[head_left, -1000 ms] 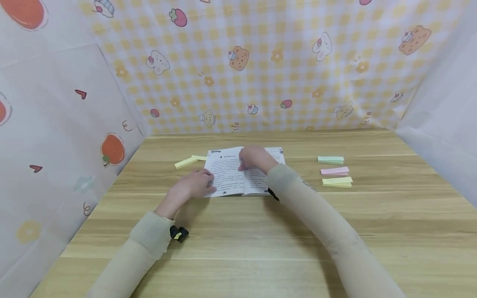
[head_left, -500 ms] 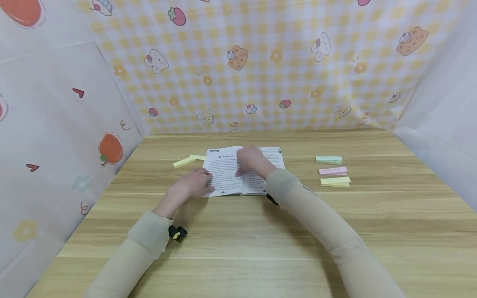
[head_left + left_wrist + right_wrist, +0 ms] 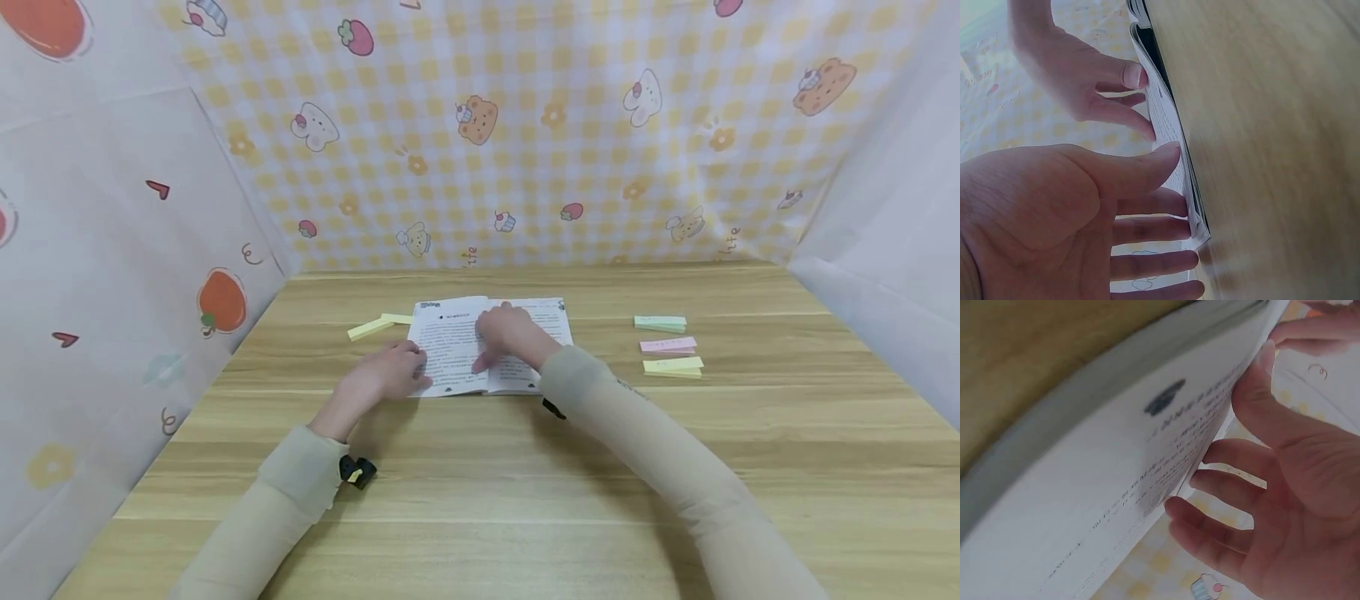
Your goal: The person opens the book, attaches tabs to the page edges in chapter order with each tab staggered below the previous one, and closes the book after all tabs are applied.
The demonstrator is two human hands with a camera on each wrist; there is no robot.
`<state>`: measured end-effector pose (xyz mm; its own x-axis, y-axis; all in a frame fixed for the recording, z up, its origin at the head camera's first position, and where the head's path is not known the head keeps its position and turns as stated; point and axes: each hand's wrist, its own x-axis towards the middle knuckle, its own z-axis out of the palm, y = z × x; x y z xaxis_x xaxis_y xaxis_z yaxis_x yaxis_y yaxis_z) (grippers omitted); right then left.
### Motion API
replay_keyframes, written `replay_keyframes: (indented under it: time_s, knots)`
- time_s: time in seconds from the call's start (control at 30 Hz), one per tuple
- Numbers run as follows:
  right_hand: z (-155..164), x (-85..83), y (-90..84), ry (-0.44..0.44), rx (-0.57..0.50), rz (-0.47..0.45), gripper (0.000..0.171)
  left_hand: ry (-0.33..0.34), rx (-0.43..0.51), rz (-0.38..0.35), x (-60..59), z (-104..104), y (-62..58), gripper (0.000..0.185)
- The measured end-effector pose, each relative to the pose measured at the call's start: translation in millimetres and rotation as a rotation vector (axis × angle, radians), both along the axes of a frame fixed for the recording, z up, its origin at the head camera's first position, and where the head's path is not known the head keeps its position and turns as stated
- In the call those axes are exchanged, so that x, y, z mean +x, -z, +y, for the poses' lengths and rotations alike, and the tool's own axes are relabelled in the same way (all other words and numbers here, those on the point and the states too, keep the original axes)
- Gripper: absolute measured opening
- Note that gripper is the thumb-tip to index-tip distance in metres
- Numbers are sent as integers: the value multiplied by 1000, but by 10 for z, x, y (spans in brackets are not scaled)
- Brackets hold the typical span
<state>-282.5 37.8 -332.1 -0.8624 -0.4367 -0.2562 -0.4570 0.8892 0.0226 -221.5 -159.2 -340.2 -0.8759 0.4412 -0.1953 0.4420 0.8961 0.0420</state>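
Observation:
An open book [image 3: 453, 342] with printed text lies on the wooden table, its spine fold running away from me. My left hand [image 3: 384, 373] rests at the left page's outer edge. In the left wrist view its thumb and straight fingers touch the page margin. Over the middle fold is my right hand [image 3: 513, 333], fingertips and thumb pressing on the paper near the gutter. The right wrist view shows that hand's thumb [image 3: 1263, 394] against the page [image 3: 1116, 481], fingers spread and slightly bent, with nothing pinched between them.
Two yellow sticky-note strips [image 3: 371, 328] lie left of the book, one reaching its edge. To the right sit green [image 3: 660, 323], pink [image 3: 667, 345] and yellow [image 3: 672, 367] folded strips in a column. A checked cloth [image 3: 555, 167] hangs behind the table.
My right hand's thumb has slid toward me along the fold, and its fingers have spread wider. The left hand stays at the page edge.

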Motion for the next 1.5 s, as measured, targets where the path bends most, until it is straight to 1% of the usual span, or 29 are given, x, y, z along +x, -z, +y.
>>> replay_keyframes:
  time_s: [0.07,0.13,0.2,0.27,0.33,0.43,0.5,0.57,0.63,0.73,0.83,0.9,1.1,1.27,1.37,1.43,1.5]
  knots:
    - [-19,37,9,-13,4,53,55,-1,-1,0,-1,1,-3,24]
    - [-33,69,18,-16,7,90,51,-2,3,3,-3,2,-6,22]
    - [-41,94,21,-15,8,107,49,-2,6,7,-5,2,-9,21]
    - [-38,112,24,-24,28,97,47,-5,5,8,-5,2,-12,20]
    - [-29,128,26,-42,53,71,50,-7,-1,4,-5,0,-10,20]
    - [-11,151,26,-78,78,29,60,-9,-6,-1,-3,-4,-1,22]
    - [-2,165,24,-86,78,14,65,-10,-4,0,-1,-6,5,22]
    - [5,180,23,-87,66,10,63,-9,-1,0,-1,-5,10,22]
    - [4,205,27,-81,41,17,55,-11,2,-3,-1,-7,21,22]
    - [-14,259,55,-64,-6,55,44,-10,4,-6,-3,-7,33,21]
    - [-33,310,81,-46,-30,102,41,-11,2,-6,-8,-5,29,20]
    - [-34,340,77,-48,-23,117,41,-12,3,-5,-12,-6,26,20]
    - [25,370,67,-86,-45,75,35,-17,0,-18,-2,-15,28,20]
    - [82,372,72,-122,-71,30,36,-17,-1,-12,-1,-16,36,20]
    - [105,380,74,-130,-84,20,36,-17,-6,-5,-1,-14,33,21]
    - [107,399,79,-121,-111,20,33,-13,-9,0,0,-9,31,21]
    - [95,430,87,-114,-130,41,30,-11,-13,4,1,-7,26,21]
